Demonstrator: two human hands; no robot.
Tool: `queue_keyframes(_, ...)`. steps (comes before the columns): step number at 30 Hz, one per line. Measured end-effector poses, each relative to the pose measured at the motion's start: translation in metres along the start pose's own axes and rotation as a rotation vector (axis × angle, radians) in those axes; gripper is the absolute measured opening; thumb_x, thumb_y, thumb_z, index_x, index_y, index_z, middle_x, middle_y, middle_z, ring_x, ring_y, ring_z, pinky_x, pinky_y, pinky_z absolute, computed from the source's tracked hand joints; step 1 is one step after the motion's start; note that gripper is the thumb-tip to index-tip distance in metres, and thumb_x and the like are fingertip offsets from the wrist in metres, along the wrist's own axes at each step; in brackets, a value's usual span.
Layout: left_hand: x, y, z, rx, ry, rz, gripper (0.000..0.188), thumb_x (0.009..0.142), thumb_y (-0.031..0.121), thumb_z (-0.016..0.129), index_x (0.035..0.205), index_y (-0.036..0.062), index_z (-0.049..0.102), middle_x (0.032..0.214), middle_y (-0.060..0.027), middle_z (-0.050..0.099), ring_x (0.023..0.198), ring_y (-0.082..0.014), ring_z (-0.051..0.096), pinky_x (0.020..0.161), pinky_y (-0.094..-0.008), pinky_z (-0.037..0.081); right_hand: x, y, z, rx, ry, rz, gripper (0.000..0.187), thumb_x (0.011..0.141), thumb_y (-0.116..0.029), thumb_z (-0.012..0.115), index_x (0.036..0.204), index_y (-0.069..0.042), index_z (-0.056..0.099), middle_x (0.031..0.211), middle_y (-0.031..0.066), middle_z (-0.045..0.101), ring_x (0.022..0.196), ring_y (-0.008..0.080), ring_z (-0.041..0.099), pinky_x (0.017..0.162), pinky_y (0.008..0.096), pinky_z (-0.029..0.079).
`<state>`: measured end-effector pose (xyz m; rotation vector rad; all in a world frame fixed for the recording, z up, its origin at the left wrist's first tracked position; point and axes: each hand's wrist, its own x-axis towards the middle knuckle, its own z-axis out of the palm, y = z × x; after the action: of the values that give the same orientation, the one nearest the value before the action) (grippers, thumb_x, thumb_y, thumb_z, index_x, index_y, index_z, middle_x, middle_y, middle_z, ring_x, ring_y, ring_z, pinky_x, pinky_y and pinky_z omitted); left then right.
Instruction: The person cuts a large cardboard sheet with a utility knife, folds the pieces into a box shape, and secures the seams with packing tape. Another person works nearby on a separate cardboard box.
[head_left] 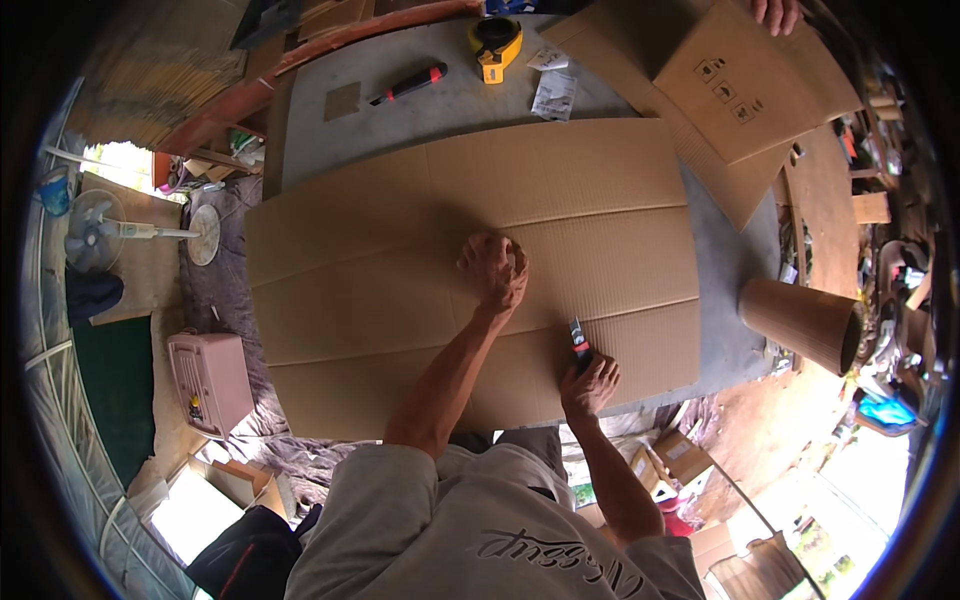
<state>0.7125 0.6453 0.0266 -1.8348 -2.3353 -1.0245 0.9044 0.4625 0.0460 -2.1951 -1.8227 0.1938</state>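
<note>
A large flat cardboard sheet (350, 280) with crease lines lies across the table in front of me. My left hand (495, 272) rests near its middle, fingers curled together; whatever they may hold is hidden. In my right hand (590, 387) is a utility knife (580, 342), black and red with its blade pointing away from me, over the sheet's near edge. Farther off on the table lie a second red-and-black utility knife (408, 84) and a yellow tape measure (495, 50).
Another person's hand (775, 14) touches a printed cardboard piece (745, 85) at the far right. A rolled cardboard tube (800, 322) lies at the table's right side. Small paper slips (554, 95) lie beyond the sheet. To the left stand a fan (95, 230) and a pink cabinet (210, 383).
</note>
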Motion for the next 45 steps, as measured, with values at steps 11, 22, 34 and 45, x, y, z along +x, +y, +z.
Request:
queue_keyframes(11, 0.054, -0.022, 0.036, 0.076, -0.049, -0.006, 0.022, 0.085, 0.028, 0.071, 0.095, 0.0131, 0.058, 0.108, -0.0155, 0.052, 0.099, -0.0370, 0.055, 0.081, -0.0530, 0.043, 0.002, 0.001, -0.006, -0.004, -0.094, 0.059, 0.040, 0.076, -0.014, 0.069, 0.111, -0.001, 0.054, 0.106, 0.0230, 0.055, 0.103, 0.0434, 0.054, 0.089, 0.0541, 0.043)
queue_keyframes(22, 0.037, -0.141, -0.078, 0.151, -0.270, 0.134, 0.056, 0.098, 0.031, 0.058, 0.150, 0.0125, 0.047, 0.154, -0.0191, 0.041, 0.137, -0.0401, 0.042, 0.109, -0.0584, 0.034, 0.080, -0.026, -0.001, 0.873, -0.287, 0.257, 0.017, 0.101, -0.010, 0.056, 0.116, -0.002, 0.055, 0.077, 0.0075, 0.061, 0.055, 0.0164, 0.062, 0.050, 0.0340, 0.051)
queue_keyframes(34, 0.032, -0.155, -0.085, 0.126, -0.220, 0.083, 0.068, 0.092, 0.025, 0.061, 0.156, 0.0134, 0.043, 0.161, -0.0188, 0.037, 0.142, -0.0415, 0.038, 0.114, -0.0584, 0.030, 0.284, -0.131, 0.054, 1.066, -0.607, 0.216, 0.018, 0.105, -0.018, 0.052, 0.102, -0.001, 0.055, 0.071, 0.0069, 0.060, 0.055, 0.0146, 0.059, 0.048, 0.0316, 0.050)
queue_keyframes(45, 0.034, -0.155, -0.084, 0.153, -0.225, 0.067, 0.067, 0.092, 0.029, 0.058, 0.156, 0.0144, 0.044, 0.160, -0.0186, 0.039, 0.142, -0.0413, 0.039, 0.114, -0.0579, 0.030, 0.351, -0.176, 0.087, 0.755, -0.626, -0.011, 0.018, 0.102, -0.016, 0.048, 0.106, 0.001, 0.054, 0.071, 0.0109, 0.060, 0.055, 0.0190, 0.062, 0.049, 0.0379, 0.050)
